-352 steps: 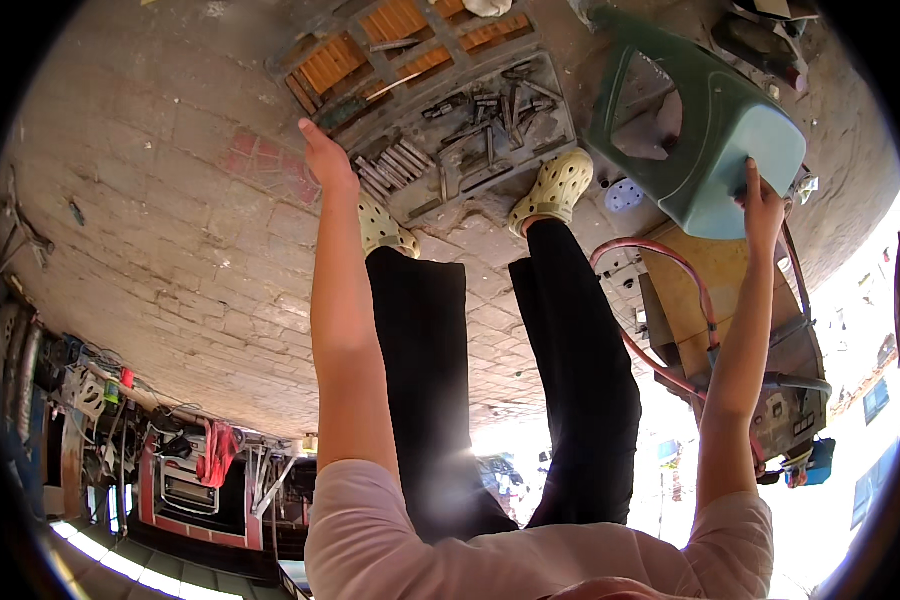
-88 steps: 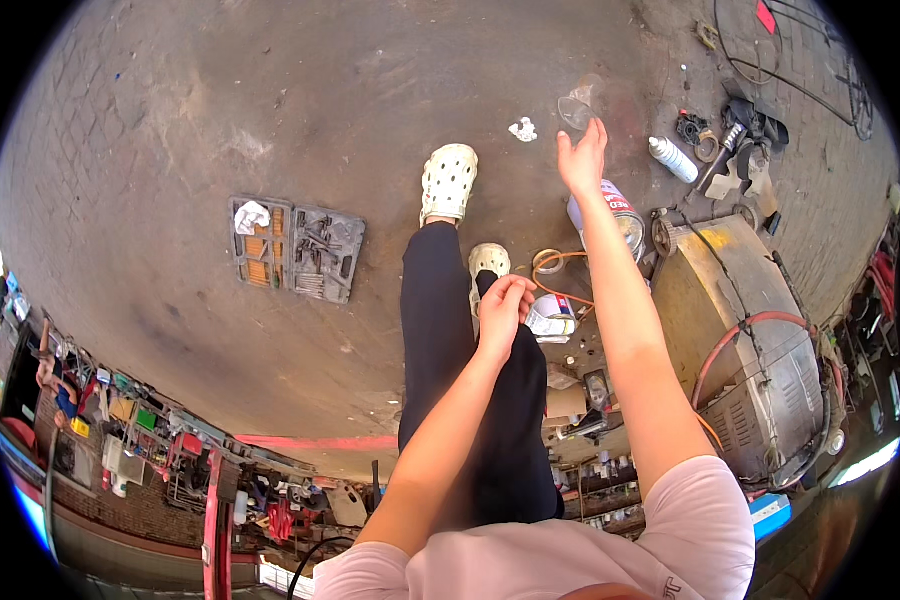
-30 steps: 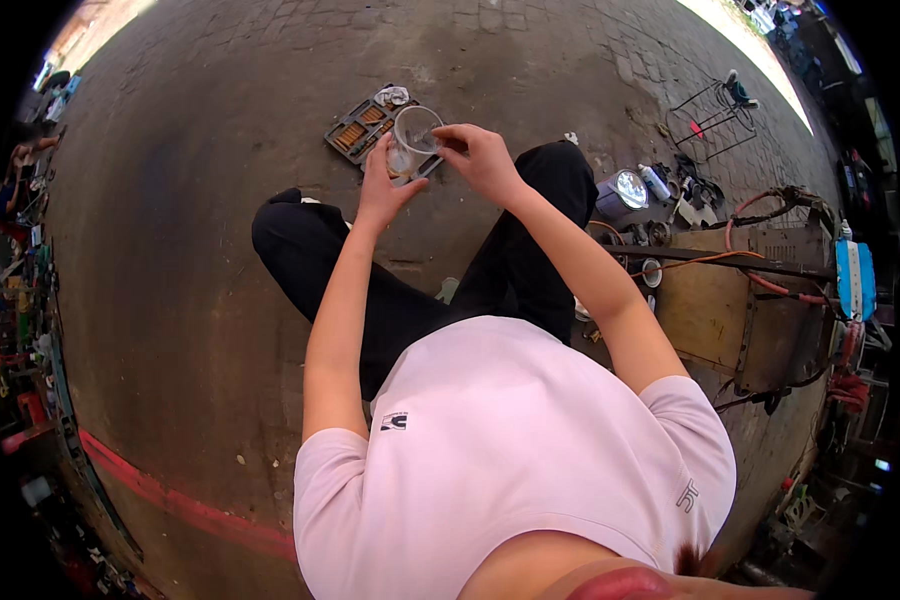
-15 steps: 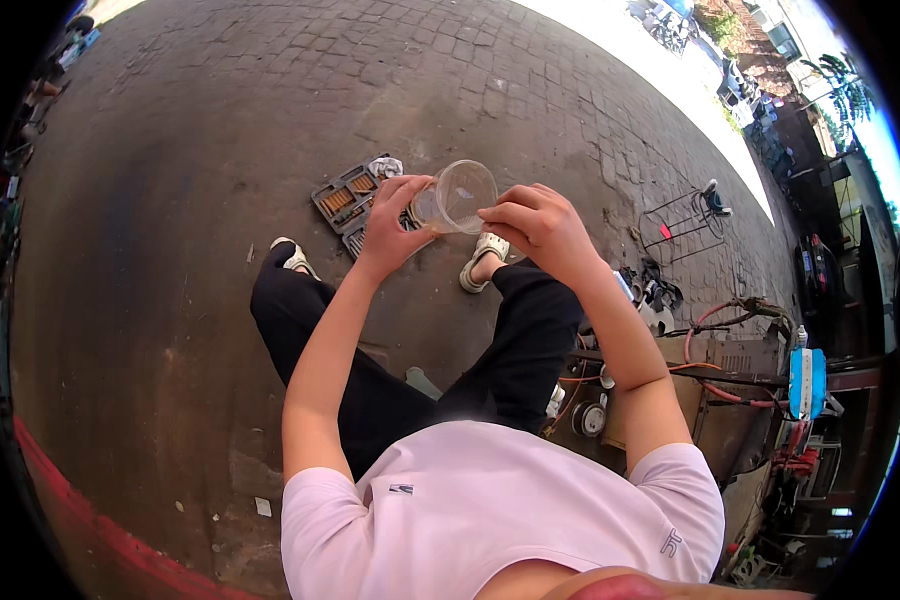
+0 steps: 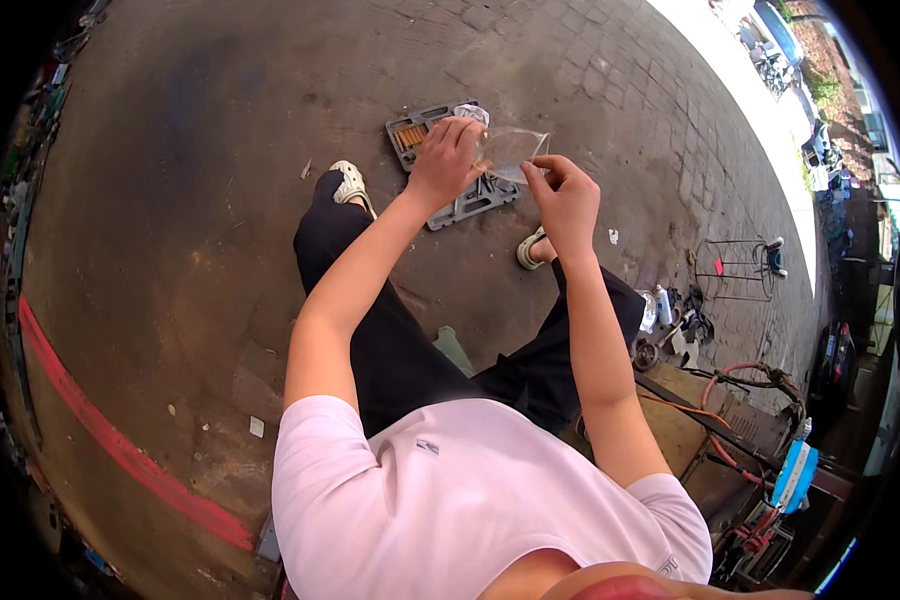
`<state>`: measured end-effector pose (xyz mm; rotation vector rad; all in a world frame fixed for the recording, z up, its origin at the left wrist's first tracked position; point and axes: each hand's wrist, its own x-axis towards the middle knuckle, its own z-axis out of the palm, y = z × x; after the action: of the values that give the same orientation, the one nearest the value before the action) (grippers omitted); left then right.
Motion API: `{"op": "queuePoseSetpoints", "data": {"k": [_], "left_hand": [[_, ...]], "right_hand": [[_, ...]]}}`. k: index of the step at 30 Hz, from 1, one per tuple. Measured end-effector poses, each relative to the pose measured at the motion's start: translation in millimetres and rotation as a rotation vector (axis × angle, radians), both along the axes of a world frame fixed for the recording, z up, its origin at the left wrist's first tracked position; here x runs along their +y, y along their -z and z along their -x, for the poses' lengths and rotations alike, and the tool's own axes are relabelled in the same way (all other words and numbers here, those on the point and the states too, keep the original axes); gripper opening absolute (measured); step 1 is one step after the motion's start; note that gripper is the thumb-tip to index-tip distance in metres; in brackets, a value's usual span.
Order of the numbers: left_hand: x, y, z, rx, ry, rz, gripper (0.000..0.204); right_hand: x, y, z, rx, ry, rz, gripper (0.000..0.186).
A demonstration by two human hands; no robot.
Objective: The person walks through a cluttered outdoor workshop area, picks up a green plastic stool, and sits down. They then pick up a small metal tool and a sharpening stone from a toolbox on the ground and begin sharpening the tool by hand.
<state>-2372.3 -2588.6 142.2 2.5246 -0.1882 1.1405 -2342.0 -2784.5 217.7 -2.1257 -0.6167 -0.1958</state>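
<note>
Clear plastic cup (image 5: 510, 150) extends crosswise between left hand (image 5: 446, 162), curled around its narrow end, and right hand (image 5: 568, 203), pinching its rim.

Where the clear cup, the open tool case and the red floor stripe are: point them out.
Clear cup (image 5: 508, 152): head view, on its side wall between the hands.
Open tool case (image 5: 476, 208): head view, on its lower rim.
Red floor stripe (image 5: 120, 446): head view, midway along it.
</note>
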Motion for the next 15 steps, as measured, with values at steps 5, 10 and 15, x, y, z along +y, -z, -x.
{"op": "queuePoseSetpoints", "data": {"k": [5,10,15], "left_hand": [[-11.4,20.7,5.0,0.087,0.031,0.175,0.072],[-5.5,28.6,4.9,0.125,0.023,0.175,0.077],[-3.7,35.2,4.4,0.133,0.060,0.269,0.074]], "right_hand": [[15.6,17.9,4.5,-0.072,0.032,0.007,0.016],[25.8,19.0,9.9,-0.034,0.025,-0.006,0.014],[29.5,14.2,13.1,0.158,-0.033,-0.086,0.014]]}}
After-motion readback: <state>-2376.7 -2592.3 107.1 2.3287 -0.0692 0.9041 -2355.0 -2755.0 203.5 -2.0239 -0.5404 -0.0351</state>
